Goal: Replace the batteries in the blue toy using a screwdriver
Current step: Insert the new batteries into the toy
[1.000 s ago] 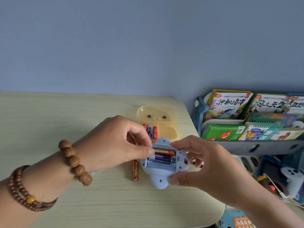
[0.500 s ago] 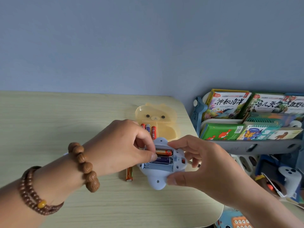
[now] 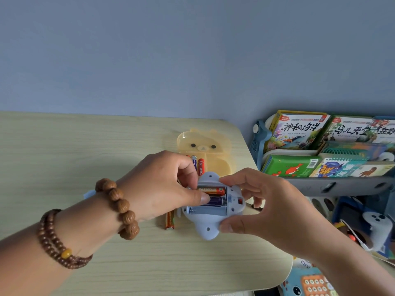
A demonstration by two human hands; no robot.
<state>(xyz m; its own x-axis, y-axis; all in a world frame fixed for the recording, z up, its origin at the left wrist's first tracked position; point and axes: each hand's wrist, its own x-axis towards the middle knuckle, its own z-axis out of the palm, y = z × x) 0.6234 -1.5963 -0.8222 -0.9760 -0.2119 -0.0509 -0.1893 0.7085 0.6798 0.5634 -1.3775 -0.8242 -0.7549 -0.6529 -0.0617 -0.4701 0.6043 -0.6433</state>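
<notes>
The blue toy [image 3: 206,229] lies back-up on the table with its battery bay open. An orange battery [image 3: 213,191] sits in the top slot, a purple battery [image 3: 214,201] in the middle slot, and the bottom slot is bare. My right hand [image 3: 265,208] grips the toy by its right side, thumb on the lower edge. My left hand [image 3: 162,186] reaches in from the left, thumb pressing the purple battery's left end. Another orange battery [image 3: 170,221] lies on the table beside the toy. No screwdriver is in view.
A yellow bear-shaped tray [image 3: 218,144] behind the toy holds a few batteries [image 3: 197,163]. The table's right edge [image 3: 286,265] curves close to the toy. A rack of picture books [image 3: 299,133] stands to the right, with toys on the floor below.
My left hand slid right over the bay and its thumb moved from the orange battery down onto the purple one. The toy stayed in my right hand.
</notes>
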